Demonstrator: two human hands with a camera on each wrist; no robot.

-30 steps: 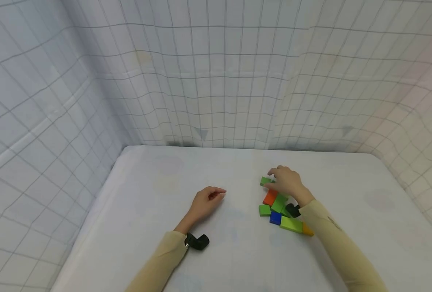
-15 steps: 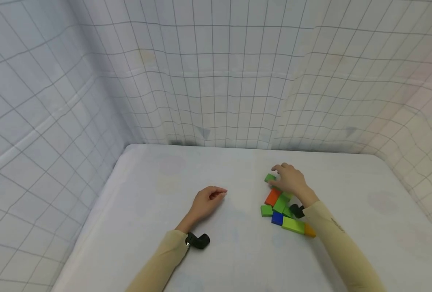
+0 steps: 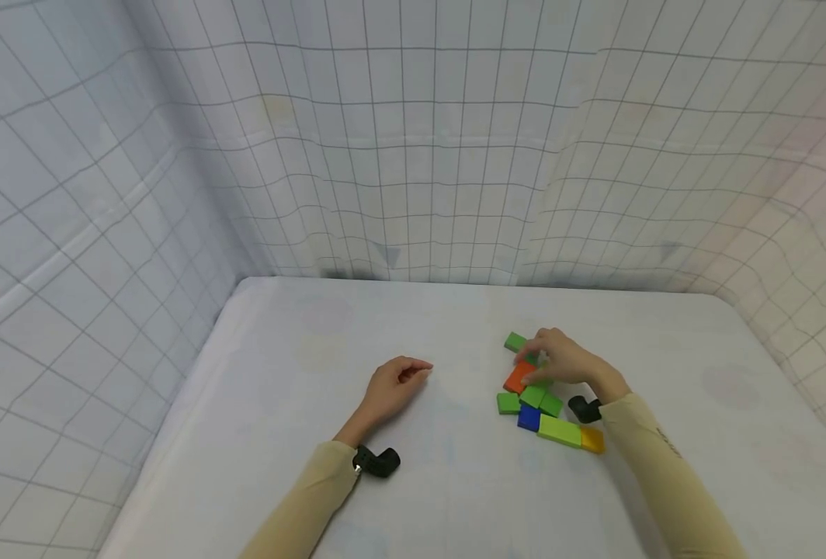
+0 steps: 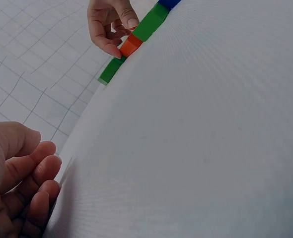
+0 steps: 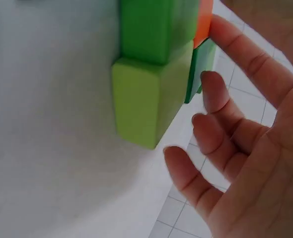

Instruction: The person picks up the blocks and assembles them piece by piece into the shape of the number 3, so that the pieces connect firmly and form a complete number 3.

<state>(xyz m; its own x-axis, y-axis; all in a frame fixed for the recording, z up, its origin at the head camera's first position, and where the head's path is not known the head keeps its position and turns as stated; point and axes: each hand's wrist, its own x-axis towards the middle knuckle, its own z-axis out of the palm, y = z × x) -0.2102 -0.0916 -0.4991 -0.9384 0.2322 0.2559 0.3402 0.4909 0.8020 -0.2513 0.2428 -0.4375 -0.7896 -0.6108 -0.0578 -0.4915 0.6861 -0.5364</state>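
Note:
The right hand (image 3: 563,361) reaches over a cluster of coloured blocks. Its thumb and index finger pinch an orange-red block (image 3: 517,377) across its ends, while the other fingers bend loosely beside a light green block (image 5: 136,104) in the right wrist view. A green block (image 3: 515,341) lies at the far end of the cluster; more green there is partly hidden by the hand. Closer to the person are green blocks (image 3: 532,397) touching one another. The left hand (image 3: 392,390) rests on the table to the left, fingers loosely curled, holding nothing.
Nearest the person, a blue block (image 3: 529,418), a long light green block (image 3: 560,431) and a yellow-orange block (image 3: 592,440) lie in a row. A small green block (image 3: 508,403) sits at the left. The white table (image 3: 301,466) ends before gridded cloth (image 3: 413,155).
The far green block has turned and shifted slightly right. The right hand has left that spot and come nearer, onto the orange-red block. The left hand has stayed still.

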